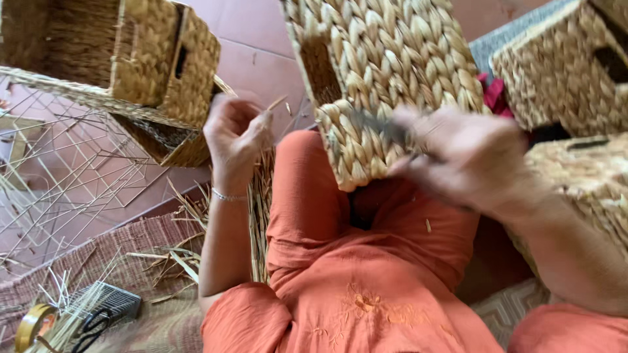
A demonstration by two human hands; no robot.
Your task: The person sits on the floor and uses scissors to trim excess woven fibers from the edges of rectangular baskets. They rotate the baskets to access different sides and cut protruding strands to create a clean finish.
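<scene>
Left hand [237, 134] pinched a straw strand [275, 104]; right hand [458, 157], blurred, gripped a dark tool [386, 131] against the woven basket [379, 72]. Risk: tool slipping, cutting weave.

I have one view only, from the camera worn on the head. It looks steeply down and slightly forward over the lap, close to both hands. The left hand [235, 134] sits just left of centre and the right hand [468, 157], blurred, right of centre. The square woven straw basket [386, 72] between them fills the upper middle of the view.
</scene>
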